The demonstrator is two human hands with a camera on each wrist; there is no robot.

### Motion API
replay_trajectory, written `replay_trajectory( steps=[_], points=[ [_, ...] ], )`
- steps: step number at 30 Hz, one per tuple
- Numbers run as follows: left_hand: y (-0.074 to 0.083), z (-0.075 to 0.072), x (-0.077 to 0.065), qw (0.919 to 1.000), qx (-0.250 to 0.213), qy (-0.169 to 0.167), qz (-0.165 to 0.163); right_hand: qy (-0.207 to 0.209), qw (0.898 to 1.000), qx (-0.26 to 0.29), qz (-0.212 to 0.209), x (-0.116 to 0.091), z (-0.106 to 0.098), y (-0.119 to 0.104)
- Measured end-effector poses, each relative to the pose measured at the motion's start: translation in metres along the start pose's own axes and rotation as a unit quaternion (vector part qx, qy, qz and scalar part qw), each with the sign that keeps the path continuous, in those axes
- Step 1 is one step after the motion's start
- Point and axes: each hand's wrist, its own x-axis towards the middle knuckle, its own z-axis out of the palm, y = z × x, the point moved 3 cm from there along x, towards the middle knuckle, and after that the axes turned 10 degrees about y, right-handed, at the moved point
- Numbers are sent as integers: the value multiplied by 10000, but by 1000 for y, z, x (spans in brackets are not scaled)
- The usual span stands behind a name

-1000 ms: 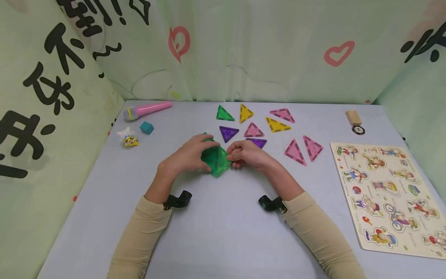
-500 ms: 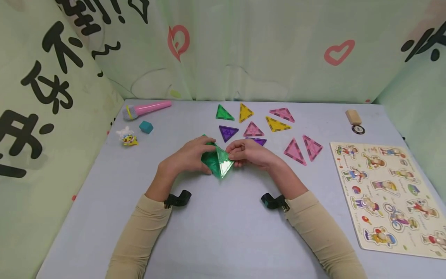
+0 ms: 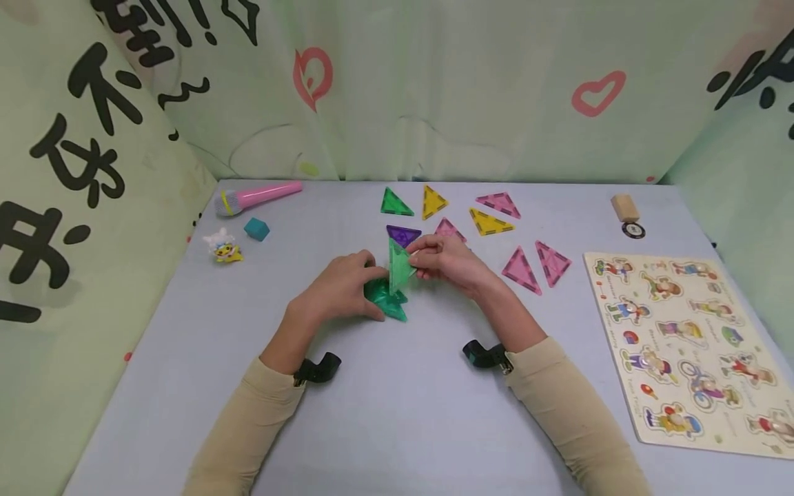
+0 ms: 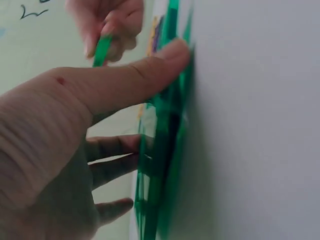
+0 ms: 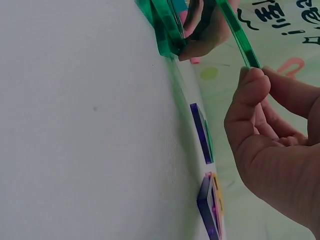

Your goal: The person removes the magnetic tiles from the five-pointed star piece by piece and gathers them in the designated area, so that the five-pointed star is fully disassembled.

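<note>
My right hand [image 3: 449, 263] pinches a translucent green triangular magnetic tile [image 3: 399, 267] by one corner between thumb and fingertips. In the right wrist view this tile [image 5: 242, 37] is edge-on, raised off the table. Just below it, my left hand [image 3: 338, 286] holds several other green magnetic tiles [image 3: 386, 300] low at the tabletop. Its thumb [image 4: 170, 55] lies against their near side, with the other fingers spread along the far side. The lifted tile partly covers the held ones in the head view.
Behind the hands lie loose triangular tiles: a green one [image 3: 395, 202], a purple one [image 3: 403, 235], yellow [image 3: 433, 201] and pink [image 3: 522, 270] ones. A toy microphone [image 3: 260, 198], teal cube [image 3: 256, 229] and small figurine [image 3: 223, 246] are at left; a puzzle board [image 3: 688, 351] at right.
The right hand has lifted one green tile up and away from the green tiles under the left hand, turning it upright. The left hand has shifted slightly towards the person.
</note>
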Motion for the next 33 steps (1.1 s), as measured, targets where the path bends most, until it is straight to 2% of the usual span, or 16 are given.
replay_trajectory(
  steps=[6, 10, 15, 22, 30, 33],
  points=[
    [-1, 2, -16, 9999, -95, 32, 34, 682, 9948, 754, 106, 24, 12, -14],
    [1, 0, -19, 9995, -272, -22, 146, 937, 9920, 835, 120, 48, 23, -22],
    [2, 1, -17, 9992, -276, -98, 282, 1155, 9921, 444, 205, 74, 34, -28],
    [-1, -1, -19, 9987, -405, -200, 242, 1532, 9869, 13, 510, 102, 43, -30],
    [-7, -4, -22, 9985, -443, -258, 214, 1773, 9829, -82, 493, 115, 49, -33],
    [-9, -5, -22, 9985, -448, -243, 220, 1813, 9820, -450, 278, 116, 51, -33]
  ],
)
